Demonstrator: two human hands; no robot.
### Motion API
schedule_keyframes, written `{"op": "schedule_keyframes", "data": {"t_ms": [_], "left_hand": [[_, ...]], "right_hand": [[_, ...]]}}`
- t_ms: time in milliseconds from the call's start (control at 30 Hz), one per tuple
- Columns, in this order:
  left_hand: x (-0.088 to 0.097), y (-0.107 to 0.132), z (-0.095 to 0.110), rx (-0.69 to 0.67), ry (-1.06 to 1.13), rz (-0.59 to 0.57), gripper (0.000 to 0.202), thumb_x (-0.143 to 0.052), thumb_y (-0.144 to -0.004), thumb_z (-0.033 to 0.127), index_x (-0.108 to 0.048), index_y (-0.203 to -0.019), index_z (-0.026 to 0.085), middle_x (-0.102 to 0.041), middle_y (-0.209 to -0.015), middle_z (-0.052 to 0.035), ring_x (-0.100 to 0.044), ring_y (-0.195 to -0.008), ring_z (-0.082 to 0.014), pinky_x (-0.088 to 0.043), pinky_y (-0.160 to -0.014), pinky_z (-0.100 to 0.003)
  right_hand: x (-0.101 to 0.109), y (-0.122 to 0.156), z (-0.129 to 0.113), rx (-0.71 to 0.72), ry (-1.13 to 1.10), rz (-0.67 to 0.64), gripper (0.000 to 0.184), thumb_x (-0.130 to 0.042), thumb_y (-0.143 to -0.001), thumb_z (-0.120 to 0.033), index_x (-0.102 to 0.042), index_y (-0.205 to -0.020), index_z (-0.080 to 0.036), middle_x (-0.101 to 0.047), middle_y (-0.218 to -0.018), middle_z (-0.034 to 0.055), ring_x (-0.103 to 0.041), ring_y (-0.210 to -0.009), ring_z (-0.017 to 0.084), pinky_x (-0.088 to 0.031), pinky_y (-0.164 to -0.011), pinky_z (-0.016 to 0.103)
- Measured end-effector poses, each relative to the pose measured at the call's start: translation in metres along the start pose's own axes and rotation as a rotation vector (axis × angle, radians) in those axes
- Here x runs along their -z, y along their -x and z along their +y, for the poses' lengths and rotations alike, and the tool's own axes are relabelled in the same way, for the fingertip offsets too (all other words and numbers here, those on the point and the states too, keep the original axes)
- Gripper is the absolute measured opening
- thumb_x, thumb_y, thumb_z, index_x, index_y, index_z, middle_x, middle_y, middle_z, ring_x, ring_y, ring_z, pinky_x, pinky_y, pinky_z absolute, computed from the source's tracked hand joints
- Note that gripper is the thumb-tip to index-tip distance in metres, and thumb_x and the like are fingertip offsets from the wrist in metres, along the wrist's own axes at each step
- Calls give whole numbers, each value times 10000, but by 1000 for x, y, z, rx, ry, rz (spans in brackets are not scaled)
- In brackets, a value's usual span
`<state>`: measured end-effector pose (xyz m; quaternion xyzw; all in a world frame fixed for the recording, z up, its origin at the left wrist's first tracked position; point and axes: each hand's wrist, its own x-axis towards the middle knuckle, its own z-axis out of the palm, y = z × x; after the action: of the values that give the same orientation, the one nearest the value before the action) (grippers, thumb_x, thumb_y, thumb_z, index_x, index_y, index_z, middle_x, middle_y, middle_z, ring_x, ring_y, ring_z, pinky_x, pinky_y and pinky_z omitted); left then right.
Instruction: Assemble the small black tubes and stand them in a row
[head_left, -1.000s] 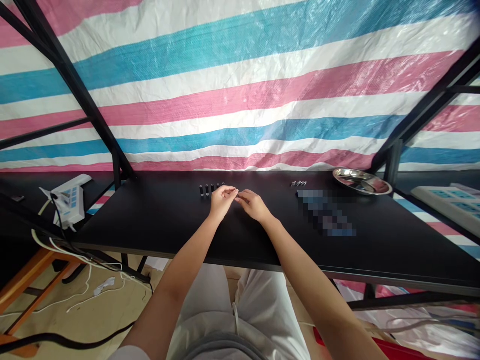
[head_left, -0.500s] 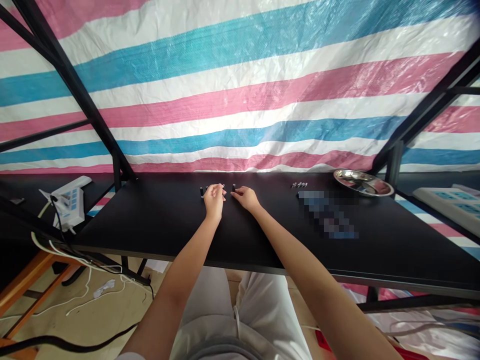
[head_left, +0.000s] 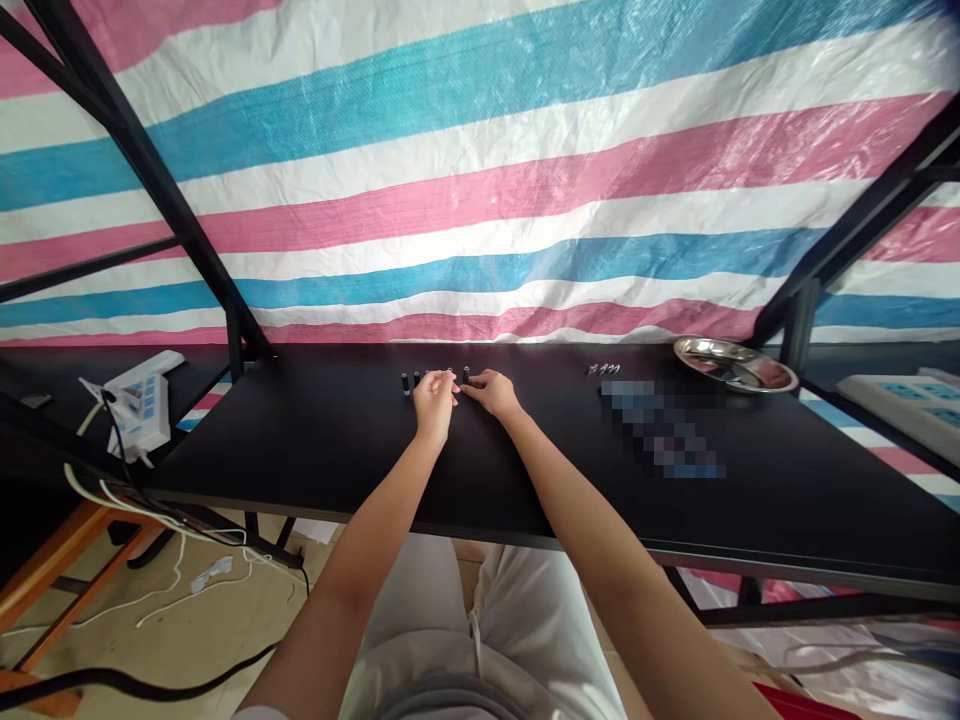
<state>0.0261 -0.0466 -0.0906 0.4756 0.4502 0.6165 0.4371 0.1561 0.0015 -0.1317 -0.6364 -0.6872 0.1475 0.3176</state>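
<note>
Several small black cylinders with pale ends stand in a row near the back of the black table (head_left: 300, 440). The leftmost cylinder (head_left: 406, 384) stands just left of my left hand (head_left: 433, 402). That hand's fingers are curled together in a pinch, and whatever they hold is too small or hidden to make out. Behind it, part of the row is covered. My right hand (head_left: 491, 393) is closed, with thumb and forefinger at the lower part of another upright black cylinder (head_left: 466, 374). The fingertips of both hands are close together.
Several small shiny pieces (head_left: 604, 369) lie at the back right, beside a round metal tray (head_left: 694, 350). A blurred-out flat item (head_left: 660, 430) lies in front of them. Black metal posts (head_left: 202, 245) flank the table. A power strip (head_left: 150, 410) with cables sits at left.
My left hand has shifted slightly right, closer to my right hand, and more of the cylinders beside it now show. My right hand stays at its cylinder. The view has turned slightly.
</note>
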Motion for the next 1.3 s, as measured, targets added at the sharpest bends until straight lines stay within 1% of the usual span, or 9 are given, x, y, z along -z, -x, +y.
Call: {"op": "schedule_keyframes", "data": {"t_ms": [67, 133, 267, 333, 433, 533, 700, 1033, 1300], "left_hand": [[0, 0, -2, -50, -112, -25, 193, -506, -787, 323, -558, -728, 146, -555, -579, 10, -497, -473, -74, -399, -489, -198], [0, 2, -6, -174, -315, -83, 169, -490, -798, 283, -567, -726, 151, -571, -602, -5, -538, -548, -102, -441, -564, -228], [-1, 9, -18, -543, -759, -318, 135, -460, -810, 195, -590, -799, 164, -625, -785, -47, -579, -770, -159, -472, -771, -316], [-1, 13, -26, -637, -891, -437, 194, -426, -823, 158, -590, -929, 155, -631, -942, -79, -571, -920, -185, -462, -856, -341], [-2, 15, -38, -650, -1022, -544, 305, -380, -846, 141, -547, -1100, 110, -575, -1165, -127, -515, -1110, -209, -421, -967, -360], [-3, 14, -45, -637, -1104, -576, 346, -344, -871, 169, -533, -1148, 84, -531, -1248, -145, -470, -1191, -217, -382, -1024, -374], [-3, 14, -44, -661, -1146, -585, 368, -331, -875, 179, -540, -1160, 74, -534, -1252, -145, -472, -1195, -218, -387, -1027, -370], [-3, 13, -46, -689, -1141, -562, 354, -349, -867, 173, -554, -1140, 78, -550, -1231, -146, -495, -1170, -218, -407, -1010, -378], [-3, 15, -42, -665, -1146, -571, 354, -344, -873, 179, -556, -1136, 74, -549, -1232, -148, -490, -1176, -218, -400, -1014, -373]], "right_hand": [[3, 4, 0, -7, 35, 13, 291, -607, -721, -420, -687, -921, -225, -609, -817, 12, -560, -791, 162, -398, -701, 274], [7, 10, 1, -6, 80, 32, 338, -592, -733, -427, -659, -998, -227, -621, -883, 27, -550, -878, 191, -403, -762, 314], [15, 27, 7, 13, 210, 35, 388, -490, -812, -393, -582, -1139, -206, -583, -1137, 79, -486, -1070, 246, -367, -901, 412], [18, 36, 11, 29, 269, 6, 421, -421, -853, -365, -524, -1218, -183, -512, -1267, 96, -426, -1173, 253, -323, -973, 429], [21, 46, 14, 37, 320, -78, 460, -328, -893, -333, -429, -1310, -164, -390, -1396, 84, -318, -1289, 231, -227, -1061, 434], [24, 51, 13, 12, 341, -159, 472, -278, -908, -315, -371, -1350, -179, -313, -1442, 58, -243, -1336, 214, -168, -1087, 460], [30, 52, 8, -9, 306, -204, 471, -283, -907, -312, -365, -1355, -191, -299, -1446, 50, -224, -1345, 201, -157, -1091, 467], [34, 52, 6, -12, 266, -207, 462, -311, -903, -311, -386, -1341, -187, -312, -1440, 54, -229, -1343, 197, -155, -1090, 468], [34, 53, 6, -8, 259, -199, 449, -318, -902, -302, -398, -1333, -209, -325, -1434, 57, -238, -1340, 196, -162, -1086, 470]]}}
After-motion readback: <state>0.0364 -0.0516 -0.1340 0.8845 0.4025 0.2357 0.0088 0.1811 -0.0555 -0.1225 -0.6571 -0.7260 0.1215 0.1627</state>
